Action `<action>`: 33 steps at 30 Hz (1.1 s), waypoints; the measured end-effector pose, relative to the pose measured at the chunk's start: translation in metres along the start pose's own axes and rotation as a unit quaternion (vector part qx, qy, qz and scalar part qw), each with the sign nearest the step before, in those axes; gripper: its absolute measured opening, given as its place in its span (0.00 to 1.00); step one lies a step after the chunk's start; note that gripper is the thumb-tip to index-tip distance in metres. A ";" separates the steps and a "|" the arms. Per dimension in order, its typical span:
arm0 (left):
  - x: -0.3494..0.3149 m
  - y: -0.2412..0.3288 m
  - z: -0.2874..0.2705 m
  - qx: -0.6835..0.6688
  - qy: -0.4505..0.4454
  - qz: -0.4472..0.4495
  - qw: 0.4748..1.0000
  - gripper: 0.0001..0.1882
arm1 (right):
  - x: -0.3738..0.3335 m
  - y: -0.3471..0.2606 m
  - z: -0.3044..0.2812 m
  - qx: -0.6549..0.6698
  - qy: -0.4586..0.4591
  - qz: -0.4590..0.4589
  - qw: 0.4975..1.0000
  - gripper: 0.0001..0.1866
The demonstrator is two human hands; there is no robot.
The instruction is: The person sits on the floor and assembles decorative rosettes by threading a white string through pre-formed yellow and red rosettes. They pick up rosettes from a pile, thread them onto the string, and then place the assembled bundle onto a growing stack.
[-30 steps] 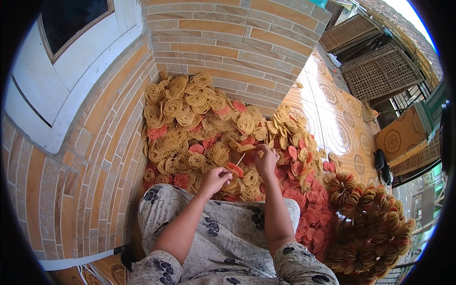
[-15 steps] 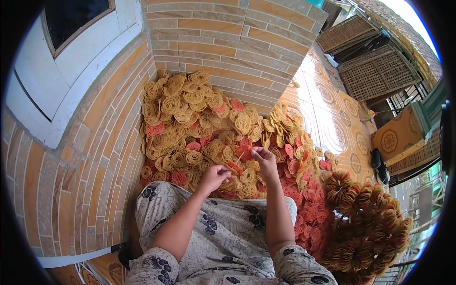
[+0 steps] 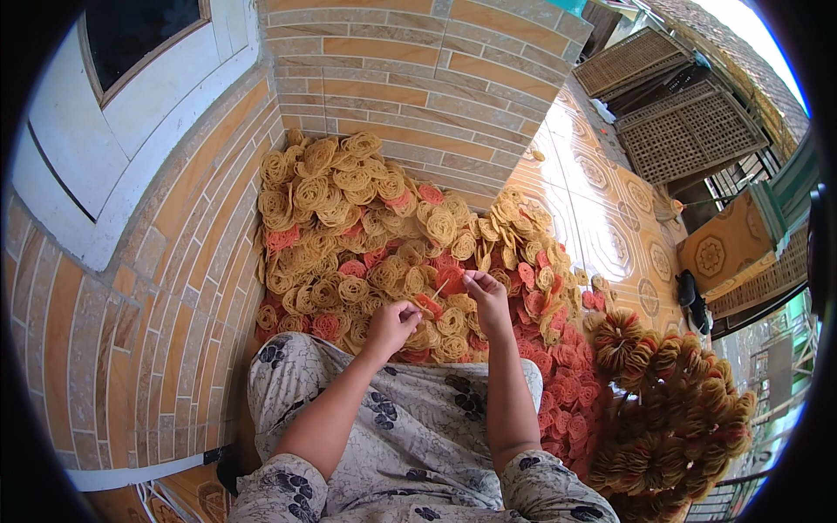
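My left hand [image 3: 395, 329] is closed in front of my lap, around one end of a thin stick [image 3: 442, 288]. An orange-red lacy disc [image 3: 428, 305] sits on the stick beside my left fingertips. Across from it, my right hand [image 3: 489, 302] pinches the edge of another reddish-orange lacy disc [image 3: 451, 280], close to the stick's free tip. Whether the tip passes through that disc, I cannot tell. Below both hands spreads a heap of tan, rosette-shaped lacy discs [image 3: 321, 204], mixed with coral-red ones [image 3: 571, 383].
Bundles of stacked tan and red discs [image 3: 671, 410] lie at my right. A tiled wall [image 3: 174, 288] and a white door [image 3: 96, 131] close in the left; another wall [image 3: 410, 87] stands behind the heap. Woven racks [image 3: 693, 131] and dark shoes [image 3: 693, 301] are at far right.
The view has shifted slightly. My right hand has moved slightly lower with its disc near the stick's tip, while my left hand keeps its hold.
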State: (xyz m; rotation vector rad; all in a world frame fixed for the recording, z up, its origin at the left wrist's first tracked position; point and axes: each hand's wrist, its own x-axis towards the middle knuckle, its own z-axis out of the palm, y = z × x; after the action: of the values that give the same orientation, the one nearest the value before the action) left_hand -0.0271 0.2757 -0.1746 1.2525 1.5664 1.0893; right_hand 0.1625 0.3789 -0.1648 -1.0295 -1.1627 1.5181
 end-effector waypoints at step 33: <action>0.013 -0.012 -0.015 -0.003 -0.060 -0.024 0.998 0.12 | -0.026 -0.001 -0.003 -0.429 -0.075 -0.061 0.898 0.16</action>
State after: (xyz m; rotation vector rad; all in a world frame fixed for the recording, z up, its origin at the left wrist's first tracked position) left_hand -0.0470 0.2850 -0.1832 1.2471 1.4930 0.9701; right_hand 0.1707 0.3541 -0.1626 -1.3727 -2.0548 0.9720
